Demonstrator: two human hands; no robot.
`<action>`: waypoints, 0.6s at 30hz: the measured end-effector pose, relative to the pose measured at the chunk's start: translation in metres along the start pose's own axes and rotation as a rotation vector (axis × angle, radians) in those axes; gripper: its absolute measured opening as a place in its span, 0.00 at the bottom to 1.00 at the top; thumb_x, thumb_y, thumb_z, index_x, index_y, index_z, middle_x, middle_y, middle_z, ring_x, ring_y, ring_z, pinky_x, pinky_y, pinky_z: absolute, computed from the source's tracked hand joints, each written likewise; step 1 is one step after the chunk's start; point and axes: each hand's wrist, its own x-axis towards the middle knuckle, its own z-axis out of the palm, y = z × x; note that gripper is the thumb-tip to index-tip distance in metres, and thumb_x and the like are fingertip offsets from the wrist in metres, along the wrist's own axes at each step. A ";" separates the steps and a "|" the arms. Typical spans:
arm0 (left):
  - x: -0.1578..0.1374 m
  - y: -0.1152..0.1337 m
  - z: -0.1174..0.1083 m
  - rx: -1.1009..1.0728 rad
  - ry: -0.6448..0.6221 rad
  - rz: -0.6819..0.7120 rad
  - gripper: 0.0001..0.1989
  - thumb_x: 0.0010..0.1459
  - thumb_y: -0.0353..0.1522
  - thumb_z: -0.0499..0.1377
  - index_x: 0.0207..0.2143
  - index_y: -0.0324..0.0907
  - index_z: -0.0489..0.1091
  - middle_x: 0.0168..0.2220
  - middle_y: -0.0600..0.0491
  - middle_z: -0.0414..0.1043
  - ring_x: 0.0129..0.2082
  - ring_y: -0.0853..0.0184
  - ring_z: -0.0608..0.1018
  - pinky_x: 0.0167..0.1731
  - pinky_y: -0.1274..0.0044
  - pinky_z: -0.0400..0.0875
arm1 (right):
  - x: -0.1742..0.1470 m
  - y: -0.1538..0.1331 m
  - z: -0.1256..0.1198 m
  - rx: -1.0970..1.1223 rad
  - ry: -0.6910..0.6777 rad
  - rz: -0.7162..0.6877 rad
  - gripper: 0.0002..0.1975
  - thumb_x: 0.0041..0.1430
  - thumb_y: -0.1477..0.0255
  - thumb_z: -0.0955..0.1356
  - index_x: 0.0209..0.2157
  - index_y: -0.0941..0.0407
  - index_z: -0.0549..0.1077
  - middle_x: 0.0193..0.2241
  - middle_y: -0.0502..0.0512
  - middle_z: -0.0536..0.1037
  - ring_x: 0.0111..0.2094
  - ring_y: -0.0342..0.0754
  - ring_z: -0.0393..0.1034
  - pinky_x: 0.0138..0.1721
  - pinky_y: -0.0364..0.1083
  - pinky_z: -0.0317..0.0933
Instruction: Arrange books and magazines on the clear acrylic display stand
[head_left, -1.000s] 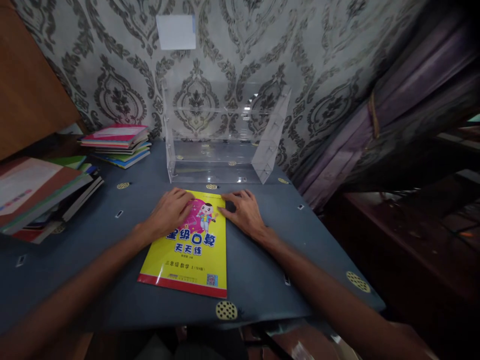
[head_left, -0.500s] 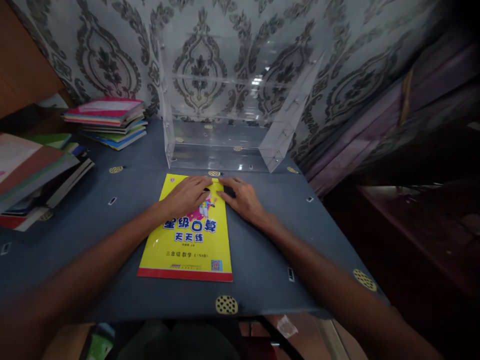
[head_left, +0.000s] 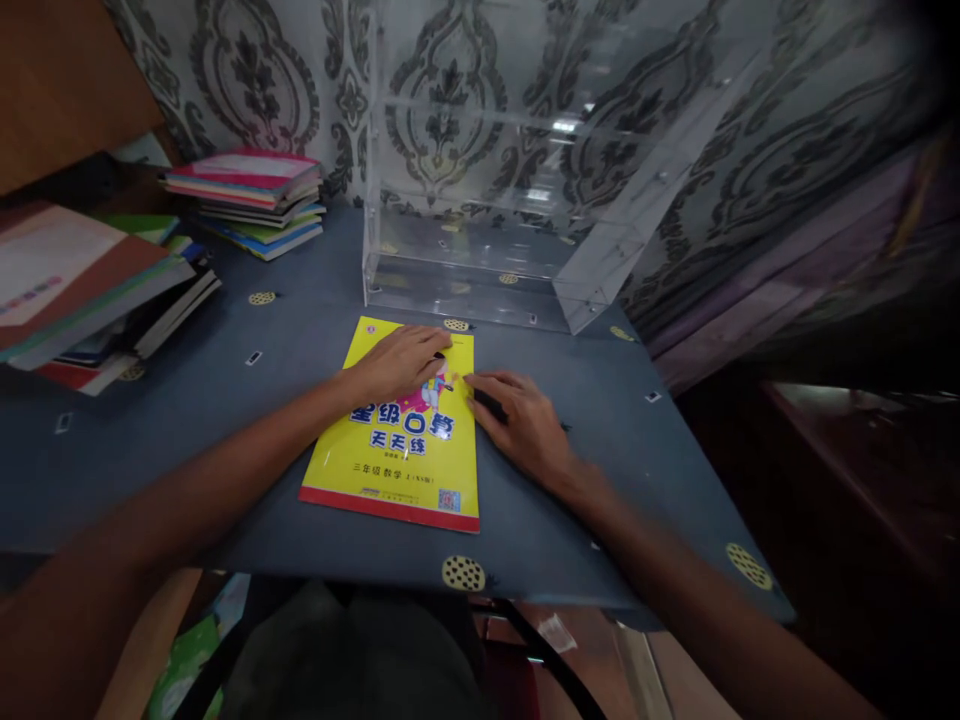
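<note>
A yellow workbook with blue lettering and a red strip along its bottom lies closed on the table in front of me. Flat across its upper part rests my left hand, fingers stretched toward the right edge and partly covering the cartoon figure. My right hand is at the workbook's right edge, its fingertips touching or very near the cover's side. A gap shows between that thumb and forefinger, and I see nothing gripped there.
Behind the workbook stands a clear acrylic shelf rack. Stacked books sit at the back left, with another leaning pile nearer on the left. The blue table cover ends at a front edge above my lap.
My right hand has slid down and slightly away from the workbook's top right corner along its right edge. My left hand stays on the cover. The view has shifted.
</note>
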 end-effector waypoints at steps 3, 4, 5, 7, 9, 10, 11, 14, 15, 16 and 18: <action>0.000 -0.001 0.001 0.001 -0.004 0.010 0.15 0.69 0.33 0.48 0.53 0.41 0.67 0.56 0.44 0.73 0.57 0.59 0.73 0.58 0.64 0.64 | -0.023 -0.016 -0.006 0.004 0.008 -0.045 0.14 0.68 0.68 0.64 0.51 0.52 0.77 0.45 0.60 0.82 0.46 0.55 0.76 0.49 0.57 0.71; 0.000 -0.001 0.001 0.003 -0.006 0.013 0.15 0.69 0.33 0.48 0.53 0.41 0.67 0.56 0.44 0.73 0.57 0.59 0.73 0.58 0.64 0.64 | -0.031 -0.022 -0.008 0.009 0.014 -0.071 0.14 0.69 0.68 0.64 0.51 0.52 0.77 0.44 0.60 0.82 0.45 0.55 0.77 0.48 0.57 0.72; 0.001 -0.001 0.000 0.006 -0.010 0.015 0.15 0.69 0.33 0.48 0.53 0.41 0.67 0.55 0.44 0.73 0.56 0.59 0.73 0.57 0.64 0.64 | -0.037 -0.028 -0.011 0.016 0.017 -0.099 0.14 0.69 0.68 0.64 0.51 0.53 0.77 0.44 0.60 0.82 0.45 0.55 0.77 0.47 0.57 0.72; 0.001 0.000 0.000 0.012 -0.022 0.007 0.15 0.69 0.33 0.48 0.53 0.40 0.67 0.56 0.43 0.73 0.56 0.58 0.73 0.58 0.64 0.64 | -0.049 -0.038 -0.015 0.036 0.015 -0.151 0.14 0.70 0.70 0.64 0.51 0.54 0.76 0.42 0.60 0.83 0.44 0.54 0.77 0.46 0.56 0.72; 0.001 0.001 -0.001 0.017 -0.040 -0.012 0.15 0.69 0.33 0.48 0.53 0.38 0.67 0.56 0.42 0.72 0.56 0.58 0.73 0.57 0.64 0.64 | -0.058 -0.047 -0.019 0.054 0.008 -0.184 0.14 0.70 0.72 0.64 0.53 0.52 0.75 0.41 0.59 0.83 0.45 0.53 0.77 0.46 0.56 0.72; 0.001 0.001 -0.002 0.018 -0.047 -0.017 0.15 0.69 0.33 0.48 0.53 0.38 0.67 0.56 0.42 0.72 0.56 0.57 0.73 0.57 0.65 0.64 | -0.063 -0.050 -0.020 0.063 0.001 -0.197 0.15 0.69 0.73 0.64 0.54 0.51 0.74 0.41 0.58 0.83 0.45 0.53 0.77 0.46 0.56 0.72; 0.001 0.001 -0.002 0.018 -0.051 -0.020 0.15 0.69 0.33 0.48 0.53 0.37 0.67 0.56 0.42 0.72 0.56 0.57 0.72 0.57 0.65 0.64 | -0.067 -0.053 -0.021 0.071 -0.008 -0.209 0.16 0.69 0.74 0.64 0.56 0.50 0.73 0.41 0.57 0.84 0.45 0.53 0.77 0.46 0.56 0.72; 0.000 0.001 -0.001 0.017 -0.047 -0.015 0.15 0.69 0.33 0.48 0.53 0.38 0.67 0.55 0.42 0.72 0.56 0.58 0.72 0.57 0.65 0.63 | -0.077 -0.058 -0.023 0.097 -0.030 -0.244 0.20 0.68 0.76 0.65 0.59 0.48 0.70 0.42 0.54 0.84 0.45 0.52 0.77 0.46 0.56 0.72; 0.000 0.001 0.000 0.016 -0.043 -0.008 0.15 0.69 0.33 0.48 0.53 0.38 0.67 0.55 0.42 0.72 0.55 0.58 0.73 0.57 0.65 0.63 | -0.079 -0.059 -0.024 0.107 -0.035 -0.258 0.22 0.68 0.77 0.65 0.61 0.47 0.69 0.43 0.54 0.84 0.45 0.52 0.77 0.46 0.57 0.72; 0.000 0.000 0.001 0.015 -0.037 0.000 0.15 0.69 0.33 0.48 0.53 0.39 0.67 0.55 0.42 0.72 0.55 0.58 0.73 0.57 0.65 0.63 | -0.081 -0.060 -0.024 0.117 -0.040 -0.275 0.24 0.68 0.78 0.65 0.62 0.46 0.67 0.43 0.53 0.84 0.45 0.52 0.78 0.47 0.57 0.72; 0.001 -0.001 0.004 0.016 -0.026 0.013 0.15 0.68 0.32 0.48 0.52 0.39 0.67 0.55 0.42 0.72 0.54 0.57 0.73 0.56 0.65 0.63 | -0.081 -0.063 -0.025 0.139 -0.055 -0.315 0.27 0.67 0.79 0.65 0.64 0.43 0.64 0.44 0.52 0.84 0.46 0.52 0.78 0.48 0.57 0.72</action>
